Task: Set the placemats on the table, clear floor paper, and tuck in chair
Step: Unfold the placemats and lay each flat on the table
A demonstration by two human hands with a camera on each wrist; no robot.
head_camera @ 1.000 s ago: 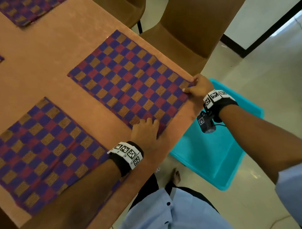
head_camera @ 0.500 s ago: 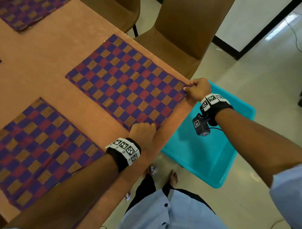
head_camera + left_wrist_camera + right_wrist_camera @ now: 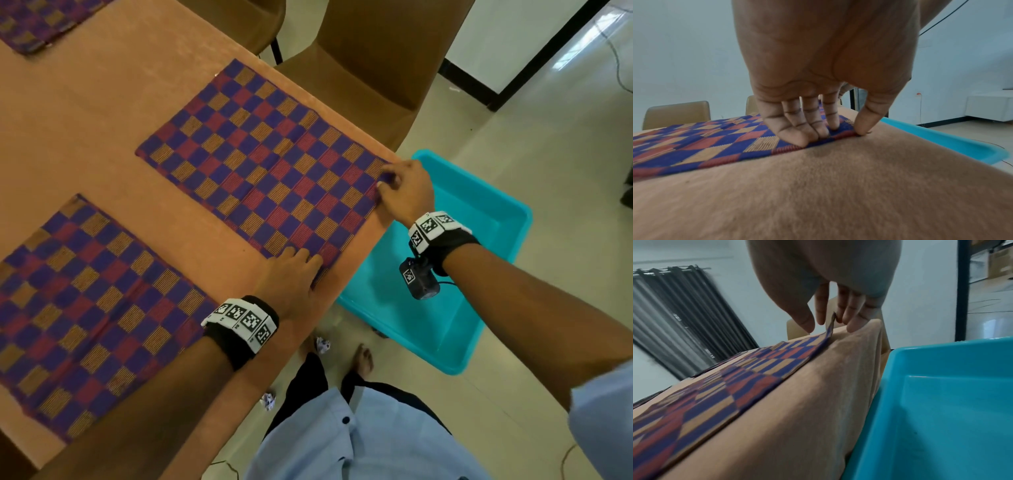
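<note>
Checked placemat [image 3: 267,164] lies flat on the tan tablecloth [image 3: 85,113], its near side right at the table edge [image 3: 358,262]. My left hand [image 3: 291,281] presses one corner with straight fingers, and the other corner stands up among the fingers of my right hand [image 3: 406,195], though I cannot tell whether they truly pinch it. Tugging that corner against the pinned one could buckle or skew the mat, or drag it over the edge toward the turquoise tub [image 3: 479,240].

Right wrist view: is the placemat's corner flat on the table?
No, the corner stands upright off the table, among fingers of the right hand.
</note>
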